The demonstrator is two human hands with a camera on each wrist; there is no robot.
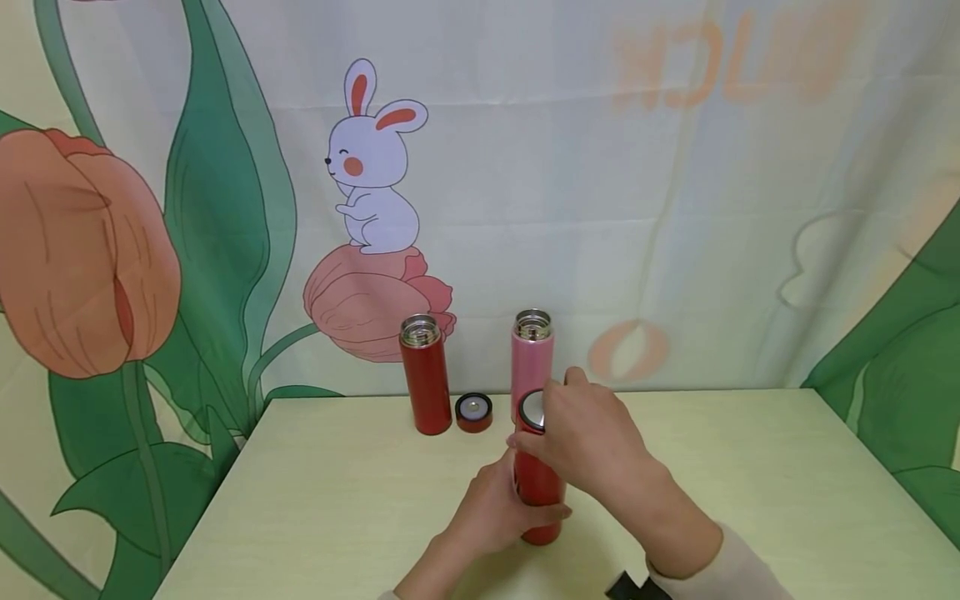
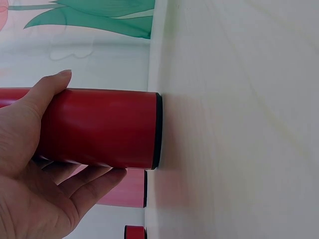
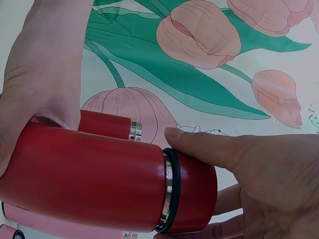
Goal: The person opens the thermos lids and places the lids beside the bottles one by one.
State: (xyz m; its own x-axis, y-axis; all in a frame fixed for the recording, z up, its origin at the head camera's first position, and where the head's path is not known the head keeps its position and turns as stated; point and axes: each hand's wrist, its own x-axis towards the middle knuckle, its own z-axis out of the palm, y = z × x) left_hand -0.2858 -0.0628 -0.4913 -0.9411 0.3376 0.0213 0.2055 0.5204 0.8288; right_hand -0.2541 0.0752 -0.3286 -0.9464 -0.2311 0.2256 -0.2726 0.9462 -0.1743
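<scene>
A red thermos bottle (image 1: 538,475) stands upright near the front of the table. My left hand (image 1: 491,510) grips its lower body, thumb on one side and fingers round the other. At the top, my right hand (image 1: 596,433) holds the red cap (image 3: 197,191) between thumb and fingers. A narrow band of silver neck (image 3: 168,191) shows between the body and the cap's black ring (image 3: 174,191). Just behind stands an uncapped pink thermos bottle (image 1: 532,358), its lower part hidden by the red one and my hand.
Farther left, another red thermos bottle (image 1: 427,383) stands uncapped, with a loose red cap (image 1: 474,414) beside it, inner side up. A printed curtain (image 1: 487,192) hangs behind the table's (image 1: 337,500) back edge. A black object (image 1: 636,587) lies by my right sleeve.
</scene>
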